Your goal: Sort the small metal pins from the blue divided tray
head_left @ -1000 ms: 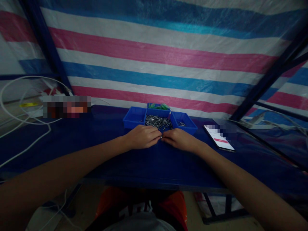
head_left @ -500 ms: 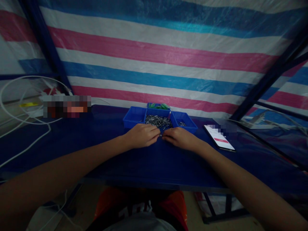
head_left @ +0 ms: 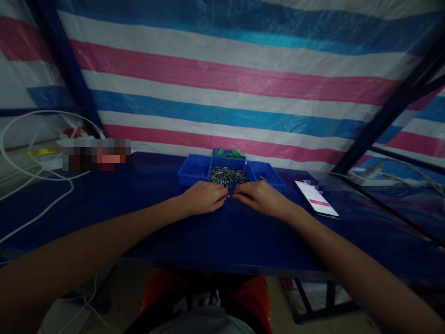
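Small metal pieces point(head_left: 227, 175) lie heaped in the middle blue bin, just beyond my hands. My left hand point(head_left: 206, 197) is closed, its fingertips pinched on a tiny shiny part point(head_left: 228, 195). Close by on the right, my right hand point(head_left: 259, 195) has its thumb and fingers pressed together; whatever they hold is too small to make out. A narrow gap parts the fingertips of the two hands. Both hands are low over the blue table point(head_left: 222, 236), at the near edge of the heap.
A blue bin point(head_left: 194, 170) stands left of the heap, another point(head_left: 273, 178) with a few metal pieces on the right. Behind is a bin with green items point(head_left: 229, 153). A lit phone point(head_left: 317, 199) lies at right, white cables point(head_left: 71, 185) at left.
My left hand has shifted slightly left. My right hand has moved a little left and up, and its fingers look straighter.
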Available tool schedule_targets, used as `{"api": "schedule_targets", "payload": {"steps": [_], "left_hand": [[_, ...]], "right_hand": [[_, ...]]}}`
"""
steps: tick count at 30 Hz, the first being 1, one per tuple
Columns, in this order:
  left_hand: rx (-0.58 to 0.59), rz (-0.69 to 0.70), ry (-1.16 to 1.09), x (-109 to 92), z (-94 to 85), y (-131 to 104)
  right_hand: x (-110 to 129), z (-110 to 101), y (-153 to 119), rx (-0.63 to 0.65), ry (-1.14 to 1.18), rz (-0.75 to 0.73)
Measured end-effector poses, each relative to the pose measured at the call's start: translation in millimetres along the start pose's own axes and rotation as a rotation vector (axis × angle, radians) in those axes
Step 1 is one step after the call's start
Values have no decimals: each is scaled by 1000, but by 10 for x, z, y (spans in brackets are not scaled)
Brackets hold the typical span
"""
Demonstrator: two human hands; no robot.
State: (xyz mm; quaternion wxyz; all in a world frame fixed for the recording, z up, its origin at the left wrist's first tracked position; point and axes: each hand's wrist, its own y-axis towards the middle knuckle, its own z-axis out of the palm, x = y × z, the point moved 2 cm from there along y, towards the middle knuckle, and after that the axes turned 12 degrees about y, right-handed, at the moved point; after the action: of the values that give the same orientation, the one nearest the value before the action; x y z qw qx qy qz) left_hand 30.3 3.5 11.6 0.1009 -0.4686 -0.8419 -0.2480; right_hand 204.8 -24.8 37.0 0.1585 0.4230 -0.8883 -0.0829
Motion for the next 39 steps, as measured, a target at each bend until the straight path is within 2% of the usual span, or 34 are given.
{"api": "schedule_targets", "payload": {"steps": [19,29,39], "left_hand": [[8,-14,5,12,16,-1],[-29,-53,16,28,-7,-3],[-60,-35,-16,6,-33,-3]], "right_hand": [[-80,10,2,20,-27,69],[-159,65,-15,96,18,134],[-147,67,-17,100,47,167]]}}
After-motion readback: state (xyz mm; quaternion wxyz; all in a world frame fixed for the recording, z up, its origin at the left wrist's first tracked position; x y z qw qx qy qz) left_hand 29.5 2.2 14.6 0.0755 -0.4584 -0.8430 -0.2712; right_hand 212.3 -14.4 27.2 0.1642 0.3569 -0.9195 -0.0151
